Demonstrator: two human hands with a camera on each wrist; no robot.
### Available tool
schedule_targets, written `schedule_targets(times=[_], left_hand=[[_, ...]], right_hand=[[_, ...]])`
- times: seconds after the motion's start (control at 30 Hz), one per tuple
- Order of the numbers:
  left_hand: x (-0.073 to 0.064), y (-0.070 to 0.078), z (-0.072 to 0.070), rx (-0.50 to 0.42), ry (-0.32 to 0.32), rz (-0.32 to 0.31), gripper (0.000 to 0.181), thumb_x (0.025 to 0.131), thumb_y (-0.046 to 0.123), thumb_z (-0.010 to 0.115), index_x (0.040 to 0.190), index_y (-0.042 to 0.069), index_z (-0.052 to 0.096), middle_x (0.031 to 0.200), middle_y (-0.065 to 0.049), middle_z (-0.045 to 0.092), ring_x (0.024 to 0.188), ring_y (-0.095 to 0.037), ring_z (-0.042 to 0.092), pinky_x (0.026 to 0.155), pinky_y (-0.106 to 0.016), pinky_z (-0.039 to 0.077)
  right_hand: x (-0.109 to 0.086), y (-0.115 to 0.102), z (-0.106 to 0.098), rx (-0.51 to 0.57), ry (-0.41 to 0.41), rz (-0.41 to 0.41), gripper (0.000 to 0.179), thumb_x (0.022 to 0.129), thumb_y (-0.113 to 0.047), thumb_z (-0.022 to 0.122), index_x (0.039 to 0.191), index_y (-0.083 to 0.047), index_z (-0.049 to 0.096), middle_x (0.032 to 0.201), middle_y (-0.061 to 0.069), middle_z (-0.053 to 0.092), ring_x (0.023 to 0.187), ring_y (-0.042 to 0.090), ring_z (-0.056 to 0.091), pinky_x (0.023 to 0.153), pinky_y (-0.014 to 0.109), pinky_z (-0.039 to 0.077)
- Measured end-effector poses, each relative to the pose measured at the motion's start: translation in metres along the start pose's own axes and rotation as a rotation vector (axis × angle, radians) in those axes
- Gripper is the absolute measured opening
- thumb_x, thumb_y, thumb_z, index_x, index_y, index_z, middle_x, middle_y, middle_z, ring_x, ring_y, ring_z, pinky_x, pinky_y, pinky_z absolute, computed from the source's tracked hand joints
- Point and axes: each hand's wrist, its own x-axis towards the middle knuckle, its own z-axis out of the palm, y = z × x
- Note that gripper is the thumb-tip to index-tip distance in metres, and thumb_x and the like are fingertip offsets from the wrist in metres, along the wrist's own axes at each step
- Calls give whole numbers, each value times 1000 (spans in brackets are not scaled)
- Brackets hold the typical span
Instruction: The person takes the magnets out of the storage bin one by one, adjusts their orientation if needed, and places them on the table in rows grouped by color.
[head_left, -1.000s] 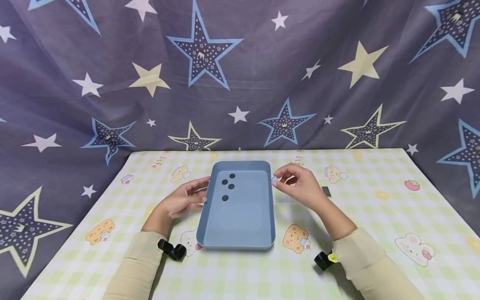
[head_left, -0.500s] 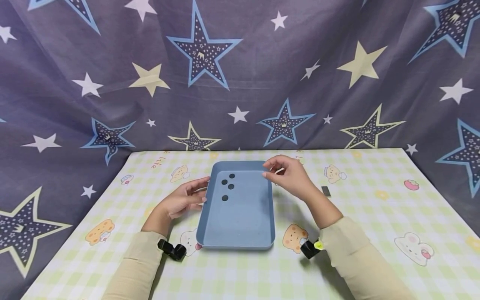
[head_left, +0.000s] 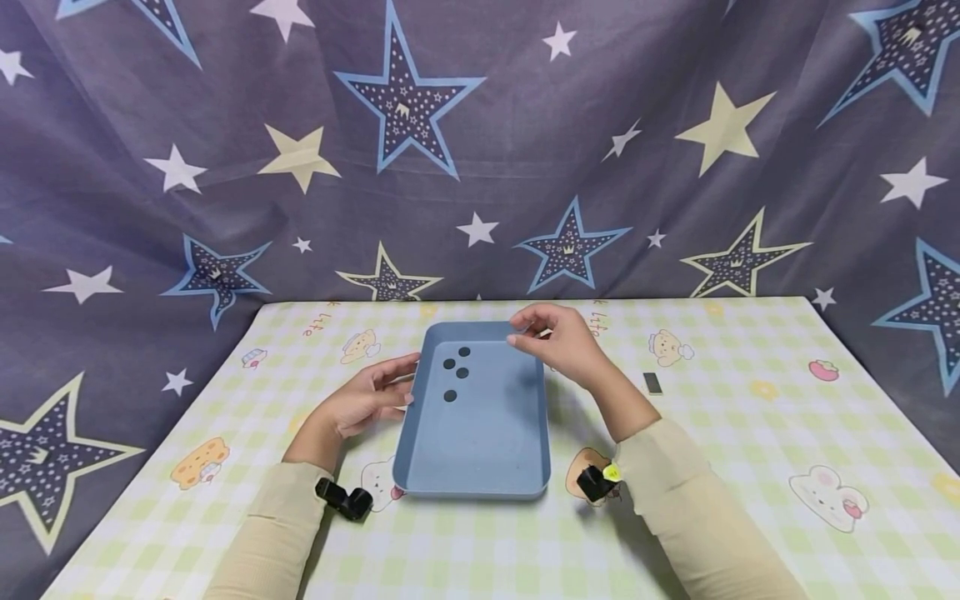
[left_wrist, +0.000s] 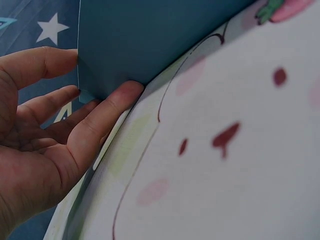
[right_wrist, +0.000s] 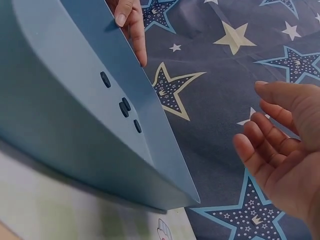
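A blue rectangular tray (head_left: 483, 442) lies on the table, with several small dark round discs (head_left: 450, 396) on its floor toward the far left. My left hand (head_left: 365, 398) is at the tray's left side, fingers extended; the left wrist view shows fingertips (left_wrist: 131, 89) against the outer wall. Over the far right corner of the tray hovers my right hand (head_left: 562, 342), thumb and index finger apart, the other fingers loosely bent. Nothing shows between them in the right wrist view, where the hand (right_wrist: 287, 145) is off the tray.
A small dark rectangular piece (head_left: 652, 383) lies on the tablecloth right of the tray. The checked tablecloth (head_left: 750, 517) has printed cartoon figures. Behind the table hangs a star-patterned curtain (head_left: 480, 167). A small black camera (head_left: 597, 482) sits at the right wrist.
My right hand has moved left and slightly away from me, from beside the tray's right wall to above its far right corner. The left hand, tray and discs stay put.
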Motion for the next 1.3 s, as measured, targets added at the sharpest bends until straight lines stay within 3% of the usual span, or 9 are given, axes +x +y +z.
schedule_targets(times=[0.33,0.8,1.3], left_hand=[[0,-1,-2,21,-11,13,79,88,-3,62,154,0,20,155,-26,23,128,-22,49,83,-38,55],[0,1,0,15,11,-6,76,89,-5,60,154,1,22,153,-25,27,127,-27,49,81,-37,55],[-1,1,1,18,18,-14,76,89,-5,59,155,3,22,154,-23,28,133,-33,42,83,-39,55]], right_hand=[[13,1,9,27,-5,17,20,86,-14,75,104,-5,71,103,15,68,87,23,61,73,35,52],[27,6,26,69,7,52,20,86,-11,74,104,-2,70,104,17,68,86,25,61,71,31,52],[35,19,48,95,-12,110,20,86,-11,75,104,-3,72,97,9,69,81,24,58,67,31,53]])
